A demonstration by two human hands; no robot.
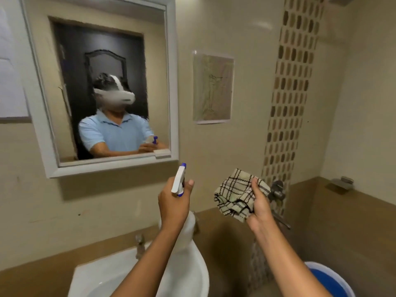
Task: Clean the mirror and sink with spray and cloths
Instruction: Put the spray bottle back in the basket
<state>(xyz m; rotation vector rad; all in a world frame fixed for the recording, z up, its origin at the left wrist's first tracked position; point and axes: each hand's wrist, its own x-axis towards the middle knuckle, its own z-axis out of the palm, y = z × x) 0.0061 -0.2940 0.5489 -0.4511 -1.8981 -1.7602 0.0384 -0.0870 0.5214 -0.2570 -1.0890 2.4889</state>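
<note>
A white-framed mirror [102, 86] hangs on the wall at upper left, reflecting a person in a light blue shirt. My left hand [173, 202] grips a white spray bottle [179, 181] with a blue nozzle, held up below the mirror's lower right corner and pointing up toward it. To its right, my right hand [260, 207] holds a crumpled beige checked cloth [235, 195] at about the same height. Beneath my left arm sits the white sink [192, 273], its tap [140, 243] at the back.
A paper drawing [212, 88] is taped to the wall right of the mirror. A metal wall tap [276, 189] sticks out behind the cloth. A blue bucket [330, 279] stands at lower right. A brown-tiled ledge runs along the wall.
</note>
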